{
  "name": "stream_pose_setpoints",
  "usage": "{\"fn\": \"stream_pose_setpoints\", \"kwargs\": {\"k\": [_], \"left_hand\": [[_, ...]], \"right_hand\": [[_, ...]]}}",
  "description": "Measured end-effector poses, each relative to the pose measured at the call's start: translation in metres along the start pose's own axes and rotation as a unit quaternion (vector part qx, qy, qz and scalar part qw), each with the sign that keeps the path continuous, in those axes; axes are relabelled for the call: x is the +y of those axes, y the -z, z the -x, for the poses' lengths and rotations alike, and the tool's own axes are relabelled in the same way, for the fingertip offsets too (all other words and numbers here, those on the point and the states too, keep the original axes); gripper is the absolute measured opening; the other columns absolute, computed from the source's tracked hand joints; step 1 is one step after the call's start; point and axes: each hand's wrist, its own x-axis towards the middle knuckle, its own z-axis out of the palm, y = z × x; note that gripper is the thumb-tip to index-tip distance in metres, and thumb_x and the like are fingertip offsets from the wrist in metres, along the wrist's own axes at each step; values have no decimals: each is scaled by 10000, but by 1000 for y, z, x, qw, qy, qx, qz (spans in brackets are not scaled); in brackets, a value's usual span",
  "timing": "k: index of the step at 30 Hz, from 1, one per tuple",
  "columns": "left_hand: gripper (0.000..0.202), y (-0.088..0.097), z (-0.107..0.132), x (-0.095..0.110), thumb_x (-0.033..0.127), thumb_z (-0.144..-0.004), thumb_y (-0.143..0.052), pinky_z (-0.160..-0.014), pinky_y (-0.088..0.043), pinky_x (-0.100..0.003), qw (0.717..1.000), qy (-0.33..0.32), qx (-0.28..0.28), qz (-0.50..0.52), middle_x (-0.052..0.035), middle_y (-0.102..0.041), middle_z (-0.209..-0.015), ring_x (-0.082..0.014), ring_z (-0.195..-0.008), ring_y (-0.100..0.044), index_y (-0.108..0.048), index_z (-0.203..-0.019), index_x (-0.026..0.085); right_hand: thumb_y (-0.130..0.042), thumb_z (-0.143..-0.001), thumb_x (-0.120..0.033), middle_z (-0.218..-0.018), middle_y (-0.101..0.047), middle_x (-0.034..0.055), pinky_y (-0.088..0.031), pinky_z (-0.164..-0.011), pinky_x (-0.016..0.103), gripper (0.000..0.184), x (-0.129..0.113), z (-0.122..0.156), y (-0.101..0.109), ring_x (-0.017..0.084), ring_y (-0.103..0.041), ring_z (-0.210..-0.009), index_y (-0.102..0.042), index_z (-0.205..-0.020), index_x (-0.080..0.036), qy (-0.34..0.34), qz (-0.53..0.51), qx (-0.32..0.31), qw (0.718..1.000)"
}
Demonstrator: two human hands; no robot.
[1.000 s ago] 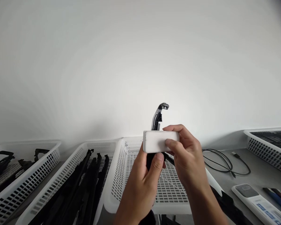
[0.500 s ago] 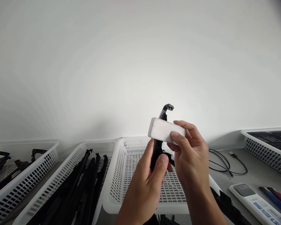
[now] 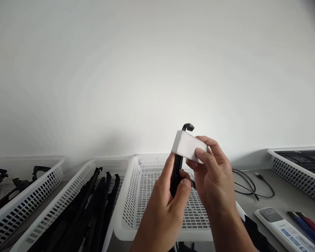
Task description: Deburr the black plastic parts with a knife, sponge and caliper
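Note:
My left hand [image 3: 168, 199] is closed round a long black plastic part [image 3: 177, 168], held upright over the middle white basket [image 3: 126, 206]. The part's hooked top end pokes out above a white foam block [image 3: 187, 145]. My right hand [image 3: 212, 178] pinches that white block between thumb and fingers and presses it against the upper stretch of the black part. The lower end of the part is hidden behind my hands.
A basket [image 3: 70, 196] full of long black parts stands left of the middle one, and another [image 3: 28, 196] with black pieces lies further left. On the right are a black cable [image 3: 248, 182], a white remote [image 3: 286, 227], coloured pens [image 3: 307, 222] and a fourth basket [image 3: 296, 171].
The white block has slid upward along the black part and tilted, now covering most of its hooked top. Both hands shifted slightly to the right.

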Motion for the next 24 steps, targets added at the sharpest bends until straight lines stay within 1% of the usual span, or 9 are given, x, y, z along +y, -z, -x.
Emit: {"fn": "stream_pose_setpoints", "kwargs": {"k": [3,6,11,13,16,18,19,21,24], "left_hand": [[667,-2,0,1,449,-1057,-582,-673,-506,-320,999,-4,-3,-34,-57,-678,-979,-165,-691,-542,-366,-1686,391],[641,-2,1,7,428,-1079,-536,-651,-488,-285,998,4,1,-61,-51,-676,-1015,-152,-711,-543,-352,-1691,382],[624,-3,3,14,376,-1077,-528,-682,-496,-300,998,-6,17,-60,-49,-659,-1017,-155,-733,-535,-378,-1683,370],[631,-2,3,15,381,-1077,-534,-655,-478,-292,999,-9,29,-45,-44,-655,-1006,-146,-701,-502,-367,-1685,384],[638,0,3,15,404,-1070,-568,-616,-441,-272,999,-6,30,-20,-43,-659,-1002,-132,-665,-457,-380,-1679,387],[633,0,3,14,407,-1063,-591,-600,-425,-263,1000,5,21,-10,-42,-658,-1004,-125,-649,-438,-404,-1667,395],[631,0,3,14,406,-1062,-594,-587,-415,-258,1000,11,15,-5,-43,-657,-1009,-120,-637,-425,-408,-1665,398],[640,-1,3,12,398,-1063,-597,-559,-393,-248,1000,18,8,16,-51,-660,-1040,-108,-612,-402,-396,-1670,397],[663,0,1,9,386,-1064,-595,-542,-380,-230,998,39,-3,57,-53,-660,-1048,-93,-600,-406,-359,-1683,397]], "right_hand": [[-794,-833,-331,-974,-647,25,-472,-652,281,222,1,0,1,156,-586,-817,-731,-1030,-248,8,23,34,999],[-789,-831,-303,-912,-610,9,-448,-628,272,199,1,-1,2,138,-545,-773,-730,-1011,-243,25,5,63,998],[-786,-848,-311,-899,-586,11,-425,-599,273,204,3,-5,4,127,-504,-726,-717,-1019,-224,9,-7,29,1000],[-791,-859,-305,-888,-573,10,-412,-589,271,229,4,-6,5,124,-490,-713,-708,-1054,-217,12,6,47,999],[-799,-890,-307,-862,-545,-15,-373,-552,267,307,2,-4,5,107,-426,-638,-672,-1165,-259,61,9,81,995],[-784,-915,-293,-876,-553,-19,-391,-558,277,311,-2,-1,3,115,-434,-629,-658,-1198,-307,112,11,66,991],[-780,-916,-269,-913,-575,-10,-425,-586,290,295,-4,1,1,130,-480,-667,-662,-1180,-326,136,16,46,989],[-774,-895,-209,-1050,-622,23,-499,-698,334,201,-6,4,-1,189,-597,-876,-691,-1041,-320,175,31,-1,984],[-744,-849,-137,-1212,-625,51,-517,-843,394,162,-5,6,-1,276,-573,-1215,-663,-772,-255,180,57,-70,979]]}}
